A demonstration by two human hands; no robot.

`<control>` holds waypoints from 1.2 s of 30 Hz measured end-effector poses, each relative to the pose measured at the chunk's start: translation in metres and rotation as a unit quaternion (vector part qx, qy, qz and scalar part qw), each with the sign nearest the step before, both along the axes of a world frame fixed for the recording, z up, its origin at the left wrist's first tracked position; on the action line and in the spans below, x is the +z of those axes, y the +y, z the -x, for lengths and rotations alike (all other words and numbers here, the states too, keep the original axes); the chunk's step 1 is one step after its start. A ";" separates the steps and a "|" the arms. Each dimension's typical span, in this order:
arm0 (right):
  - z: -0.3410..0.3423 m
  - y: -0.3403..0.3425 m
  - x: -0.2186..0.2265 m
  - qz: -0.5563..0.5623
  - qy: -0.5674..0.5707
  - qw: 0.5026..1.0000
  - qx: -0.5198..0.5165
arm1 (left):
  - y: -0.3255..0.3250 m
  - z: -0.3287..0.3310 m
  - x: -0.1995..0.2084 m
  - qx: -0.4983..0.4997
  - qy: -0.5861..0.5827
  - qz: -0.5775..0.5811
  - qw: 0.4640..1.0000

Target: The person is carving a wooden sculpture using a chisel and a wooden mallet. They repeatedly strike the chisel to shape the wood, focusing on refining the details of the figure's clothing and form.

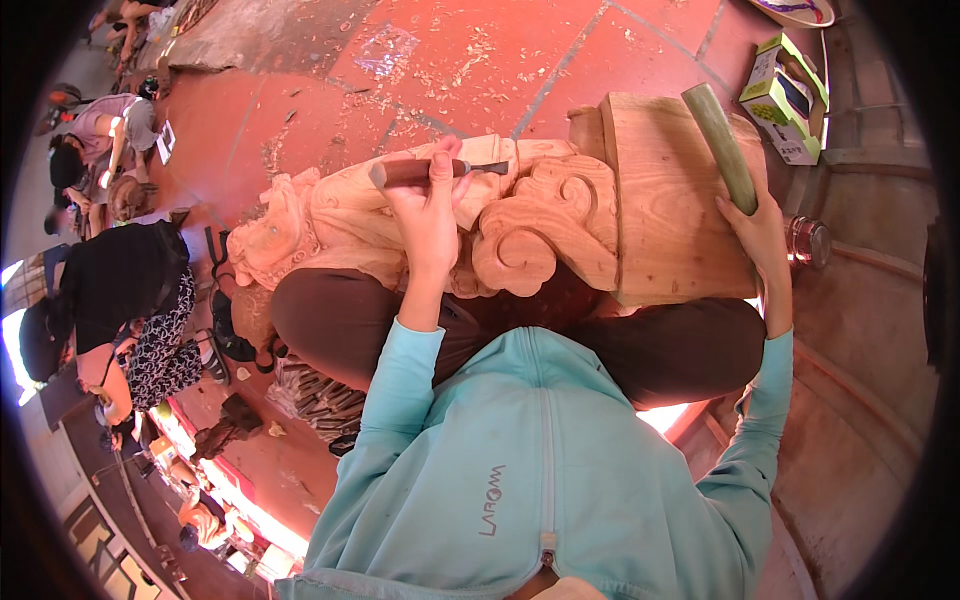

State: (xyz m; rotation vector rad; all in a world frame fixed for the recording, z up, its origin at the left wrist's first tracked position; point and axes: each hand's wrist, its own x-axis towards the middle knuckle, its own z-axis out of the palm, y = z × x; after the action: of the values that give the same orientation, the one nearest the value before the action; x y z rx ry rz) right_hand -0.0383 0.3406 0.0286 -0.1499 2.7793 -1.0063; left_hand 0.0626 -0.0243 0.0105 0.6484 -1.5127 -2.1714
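Across my lap lies a pale wooden carving point(675, 205), its plain block end to the right, scrolls in the middle and a carved figure toward the left. My left hand point(430, 222) is closed around the dark handle of a chisel point(405, 173), held level over the carving with its metal blade pointing right, toward the scrolls. At the block's right end, my right hand point(762, 235) grips the lower end of a thick greenish round stick point(722, 150). The stick leans up and left across the block. Whether the blade touches the wood I cannot tell.
A pile of carving tools point(325, 398) lies on the floor left of my knee. On the right are a glass jar point(808, 242) with a metal lid and a green-and-white carton point(790, 100). Wood shavings dot the red floor point(540, 40); several people sit at the left.
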 end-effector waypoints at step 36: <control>-0.019 -0.186 0.122 -0.226 0.472 0.772 0.361 | 0.023 -0.004 -0.013 -0.011 0.014 0.223 0.975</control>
State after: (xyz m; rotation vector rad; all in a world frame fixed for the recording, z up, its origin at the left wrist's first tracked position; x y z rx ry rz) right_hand -0.0196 0.1544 0.1505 -1.9244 3.0685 0.0252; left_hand 0.0669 -0.0009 -0.0025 0.4455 -1.9114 -1.7524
